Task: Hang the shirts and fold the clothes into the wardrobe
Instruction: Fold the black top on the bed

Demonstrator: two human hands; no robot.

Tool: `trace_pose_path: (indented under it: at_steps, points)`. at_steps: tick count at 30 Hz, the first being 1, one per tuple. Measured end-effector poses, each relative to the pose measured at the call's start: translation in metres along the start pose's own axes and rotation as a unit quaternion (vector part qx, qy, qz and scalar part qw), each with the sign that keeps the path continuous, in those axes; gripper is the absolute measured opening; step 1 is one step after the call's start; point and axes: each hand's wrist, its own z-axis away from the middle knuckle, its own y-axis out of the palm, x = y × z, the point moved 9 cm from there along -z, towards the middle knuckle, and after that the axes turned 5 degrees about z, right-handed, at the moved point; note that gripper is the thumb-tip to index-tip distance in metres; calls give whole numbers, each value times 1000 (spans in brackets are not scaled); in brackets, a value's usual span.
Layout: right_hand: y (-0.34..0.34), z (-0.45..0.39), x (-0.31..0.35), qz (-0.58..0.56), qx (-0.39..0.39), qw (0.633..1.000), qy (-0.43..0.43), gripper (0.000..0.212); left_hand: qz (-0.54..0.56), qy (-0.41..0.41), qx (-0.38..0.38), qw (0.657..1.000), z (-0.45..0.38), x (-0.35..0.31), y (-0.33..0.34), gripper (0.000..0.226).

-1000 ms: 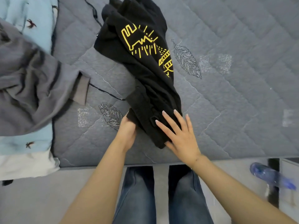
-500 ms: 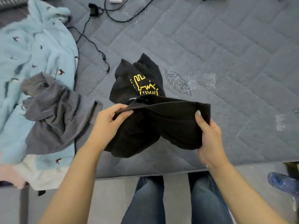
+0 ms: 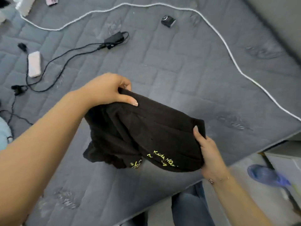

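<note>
the person holds a black shirt (image 3: 146, 136) with yellow print up above the grey quilted bed (image 3: 179, 70), near its front edge. the left hand (image 3: 107, 90) grips one upper corner of the cloth, its thumb laid flat on top and the fingers curled round behind the fold. the right hand (image 3: 210, 154) grips the opposite side, thumb pressed on the front of the fabric and the fingers hidden under it. the shirt is bunched between the two hands, and its lower part sags in folds toward the bed; whether it touches the cover cannot be told. farther back on the bed lie a black charger with its cable (image 3: 114, 39), a small pale pink box (image 3: 34, 64) toward the left edge, a small black object (image 3: 168, 21) and a long white cord (image 3: 228, 49) that loops across toward the right edge. a blue slipper (image 3: 267, 175) lies on the floor past the bed's front right corner, and the person's jeans (image 3: 190, 209) show below the front edge.
</note>
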Motion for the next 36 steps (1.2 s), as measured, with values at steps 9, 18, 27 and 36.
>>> trace_pose_path:
  at_steps: [9, 18, 27, 36]
  points:
    - [-211, -104, 120, 72, -242, 957, -145, 17, -159, 95, 68, 980, -321, -133, 126, 21]
    - [-333, -150, 192, -104, -338, 917, -183, 24, -95, 277, -77, 953, -418, -264, 133, 26]
    - [-362, -168, 194, -67, -408, 897, -159, 45, 22, 159, -117, 980, -444, -262, 185, 60]
    - [-216, -130, 46, 6, -310, 949, -55, 17, -31, -2, -49, 998, -190, -97, 248, 82]
